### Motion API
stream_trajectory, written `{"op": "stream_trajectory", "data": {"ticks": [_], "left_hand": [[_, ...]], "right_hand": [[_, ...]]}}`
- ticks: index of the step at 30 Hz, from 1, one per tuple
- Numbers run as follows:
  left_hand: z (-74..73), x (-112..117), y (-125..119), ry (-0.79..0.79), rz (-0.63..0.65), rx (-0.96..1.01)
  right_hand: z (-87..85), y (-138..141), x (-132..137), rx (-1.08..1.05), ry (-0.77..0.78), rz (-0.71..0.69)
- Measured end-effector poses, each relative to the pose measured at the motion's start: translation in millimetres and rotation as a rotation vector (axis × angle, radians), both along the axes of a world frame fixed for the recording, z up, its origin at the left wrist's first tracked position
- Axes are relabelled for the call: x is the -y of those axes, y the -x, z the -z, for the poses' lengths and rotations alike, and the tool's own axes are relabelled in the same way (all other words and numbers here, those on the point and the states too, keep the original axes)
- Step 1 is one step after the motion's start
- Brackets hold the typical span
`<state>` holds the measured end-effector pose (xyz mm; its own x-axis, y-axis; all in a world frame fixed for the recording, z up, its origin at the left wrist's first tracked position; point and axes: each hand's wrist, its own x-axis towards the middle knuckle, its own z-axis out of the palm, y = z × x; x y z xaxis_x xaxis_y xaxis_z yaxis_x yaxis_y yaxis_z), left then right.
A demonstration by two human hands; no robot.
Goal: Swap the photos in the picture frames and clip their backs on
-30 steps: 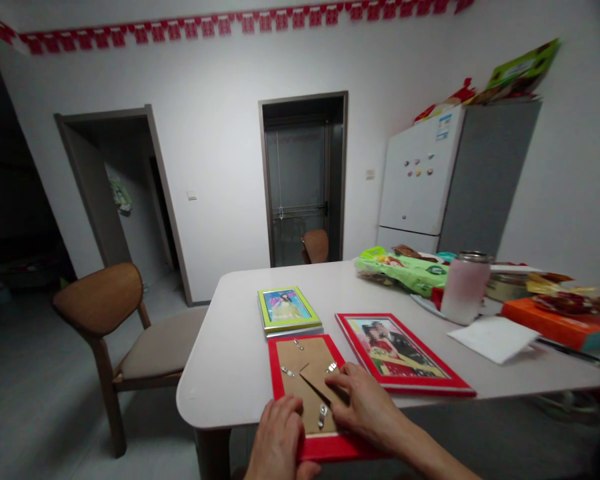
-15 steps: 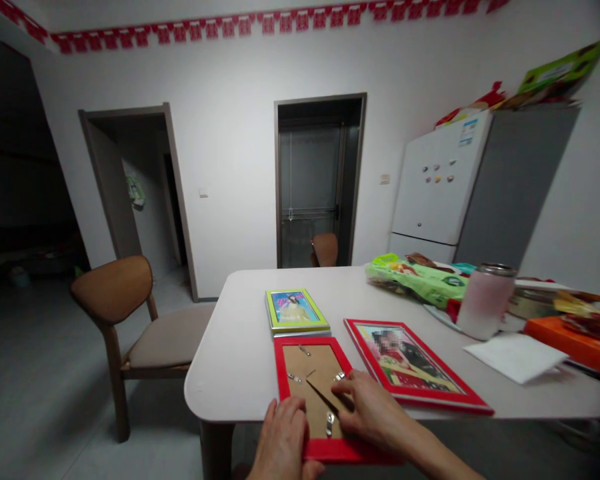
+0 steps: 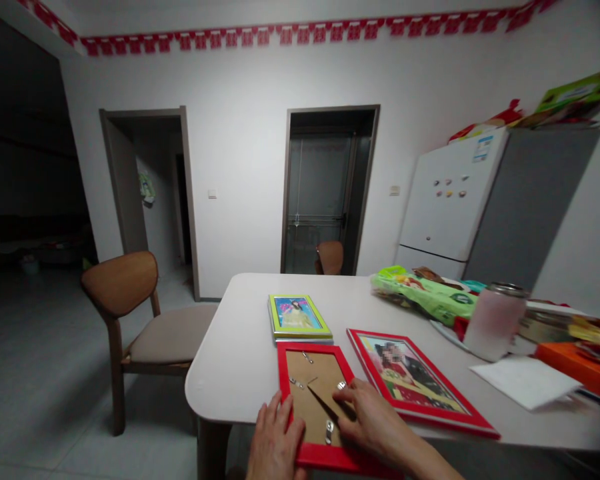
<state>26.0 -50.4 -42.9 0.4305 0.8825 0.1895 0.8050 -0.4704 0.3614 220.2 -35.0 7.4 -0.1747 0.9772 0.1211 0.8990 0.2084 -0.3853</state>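
A red picture frame [image 3: 283,371] lies face down at the table's near edge, its brown backing board [image 3: 323,370] showing. Metal clips [image 3: 329,432] sit around the board. My left hand [image 3: 274,437] holds the frame's lower left side, fingers over the rim. The fingers of my right hand [image 3: 373,417] are on the backing's stand flap [image 3: 349,408], which is raised a little along a dark slit. What my right thumb does underneath is hidden. Beside my right hand, a second red picture frame [image 3: 363,357] lies face up with a photo in it.
Beyond the face-down frame lie lime-green picture frames [image 3: 275,323], stacked. On the table's right are a green snack bag [image 3: 445,300], a pink jar [image 3: 495,323], white paper [image 3: 525,377] and an orange box [image 3: 580,367]. A wooden chair [image 3: 123,280] stands left.
The view has tilted up slightly and shifted left. My left hand has shifted slightly on the frame's rim, while my right hand stays at the stand flap.
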Motion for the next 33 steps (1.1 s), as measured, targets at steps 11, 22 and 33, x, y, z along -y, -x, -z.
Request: {"op": "stream_trajectory", "data": {"ticks": [11, 22, 33], "left_hand": [[-19.8, 0, -6, 0.081, 0.153, 0.071], [-26.0, 11, -12, 0.122, 0.052, 0.049], [-22.5, 10, -12, 0.075, 0.052, 0.029]], "right_hand": [[32.1, -22, -27, 0.113, -0.193, 0.038], [28.4, -23, -21, 0.052, -0.155, 0.021], [11.8, 4, 27, 0.021, -0.168, -0.352]]}}
